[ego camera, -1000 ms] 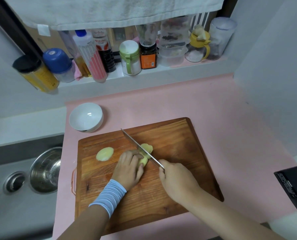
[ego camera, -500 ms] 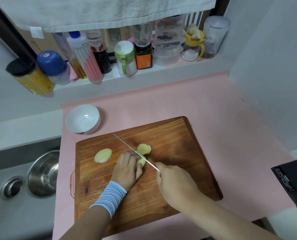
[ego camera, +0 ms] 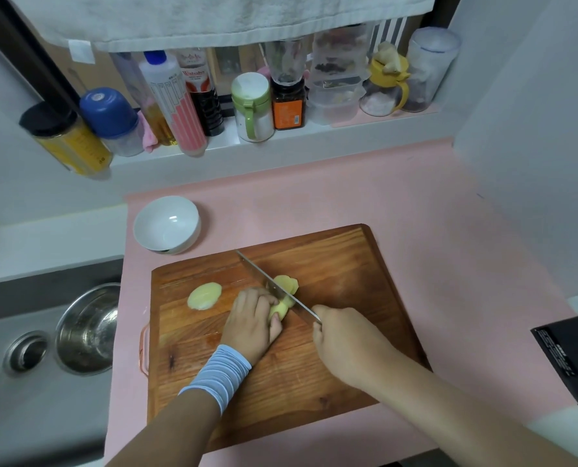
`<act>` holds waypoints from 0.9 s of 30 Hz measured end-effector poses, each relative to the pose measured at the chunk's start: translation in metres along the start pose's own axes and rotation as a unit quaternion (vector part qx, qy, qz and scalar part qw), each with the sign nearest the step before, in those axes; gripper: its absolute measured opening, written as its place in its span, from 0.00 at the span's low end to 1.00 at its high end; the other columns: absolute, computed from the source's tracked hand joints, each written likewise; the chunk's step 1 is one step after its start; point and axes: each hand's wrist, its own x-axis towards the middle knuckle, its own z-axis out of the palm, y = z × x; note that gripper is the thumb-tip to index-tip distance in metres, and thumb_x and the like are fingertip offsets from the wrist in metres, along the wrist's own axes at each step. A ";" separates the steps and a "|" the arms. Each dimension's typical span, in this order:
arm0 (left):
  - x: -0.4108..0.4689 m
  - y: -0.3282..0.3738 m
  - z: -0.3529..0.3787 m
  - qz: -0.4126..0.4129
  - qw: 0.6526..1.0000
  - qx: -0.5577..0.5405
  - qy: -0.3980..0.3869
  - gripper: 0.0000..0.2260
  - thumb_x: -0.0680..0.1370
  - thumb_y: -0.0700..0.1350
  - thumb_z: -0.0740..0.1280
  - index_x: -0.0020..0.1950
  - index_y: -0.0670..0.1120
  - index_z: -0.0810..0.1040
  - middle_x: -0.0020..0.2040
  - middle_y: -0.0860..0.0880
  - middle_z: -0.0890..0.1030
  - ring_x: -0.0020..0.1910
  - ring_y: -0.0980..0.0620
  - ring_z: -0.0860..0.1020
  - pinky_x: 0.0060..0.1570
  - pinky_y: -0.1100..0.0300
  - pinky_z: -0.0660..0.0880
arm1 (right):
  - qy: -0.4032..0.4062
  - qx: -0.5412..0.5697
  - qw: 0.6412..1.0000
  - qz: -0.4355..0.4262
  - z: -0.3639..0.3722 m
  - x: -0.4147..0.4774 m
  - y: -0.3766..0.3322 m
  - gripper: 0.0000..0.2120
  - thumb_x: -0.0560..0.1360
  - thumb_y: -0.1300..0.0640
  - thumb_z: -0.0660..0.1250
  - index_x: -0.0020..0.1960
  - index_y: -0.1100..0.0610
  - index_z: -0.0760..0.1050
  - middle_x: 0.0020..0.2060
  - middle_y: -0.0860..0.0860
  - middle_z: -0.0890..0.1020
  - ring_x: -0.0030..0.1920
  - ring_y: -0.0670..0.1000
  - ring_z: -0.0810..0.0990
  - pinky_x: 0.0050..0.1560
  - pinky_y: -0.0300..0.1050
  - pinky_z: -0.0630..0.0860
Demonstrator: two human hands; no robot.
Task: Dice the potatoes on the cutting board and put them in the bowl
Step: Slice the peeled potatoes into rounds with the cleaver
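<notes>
Your bowl (ego camera: 166,224) sits just off the board's (ego camera: 331,264) far-left corner, showing only its white inside. A steel bowl (ego camera: 87,328) lies in the sink (ego camera: 28,399) at left. Your left hand (ego camera: 252,326) curls over the potato (ego camera: 279,310) mid-board, fingers beside the knife (ego camera: 274,288) blade. Your right hand (ego camera: 344,345) grips the handle. Slices (ego camera: 287,284) lie right of the blade, and another piece (ego camera: 204,295) lies left.

Two hands are counted, left hand (ego camera: 252,326) and right hand (ego camera: 344,345), plus one knife (ego camera: 275,287), one cutting board (ego camera: 331,264), one white bowl (ego camera: 166,224), one steel bowl (ego camera: 85,328), one loose potato half (ego camera: 205,295) and one held potato piece (ego camera: 278,310).
</notes>
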 end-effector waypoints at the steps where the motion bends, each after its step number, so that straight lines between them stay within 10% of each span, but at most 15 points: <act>1: 0.000 0.000 0.000 -0.001 1.000 0.002 0.002 0.09 0.73 0.44 0.64 0.50 0.41 0.74 0.49 0.43 0.75 0.47 0.44 0.72 0.50 0.52 0.71 | -0.003 0.003 1.000 -0.003 0.000 0.003 -0.002 0.09 0.84 0.54 0.55 0.46 0.51 0.69 0.33 0.45 0.73 0.35 0.49 0.75 0.34 0.43 0.68; 27: 0.001 -0.001 0.000 0.013 1.000 0.010 0.006 0.09 0.73 0.44 0.64 0.47 0.39 0.76 0.48 0.42 0.76 0.47 0.43 0.72 0.51 0.53 0.69 | -0.049 0.005 0.999 0.007 0.003 0.028 -0.003 0.07 0.84 0.56 0.57 0.49 0.53 0.72 0.40 0.51 0.81 0.38 0.50 0.79 0.35 0.41 0.73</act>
